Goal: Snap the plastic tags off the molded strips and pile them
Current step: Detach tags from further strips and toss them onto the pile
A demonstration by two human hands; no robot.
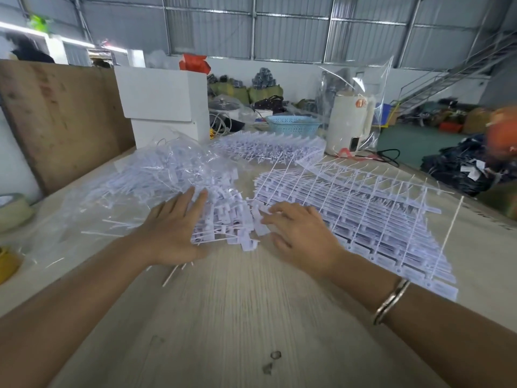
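A loose pile of white plastic tags (223, 217) lies on the wooden table (237, 317) between my hands. My left hand (173, 231) rests flat against the pile's left side, fingers spread and pointing away. My right hand (302, 233) lies palm down at the pile's right edge, fingertips touching a few tags. Neither hand grips anything. A wide stack of molded strips (377, 219) with tags still attached spreads to the right of my right hand. Another stack of strips (268, 147) sits further back.
A clear plastic bag of white stems and scraps (156, 175) lies at the left rear. A white box (165, 105), a blue basket (292, 125) and a white appliance (348, 121) stand at the table's far edge. Tape rolls (14, 211) sit far left.
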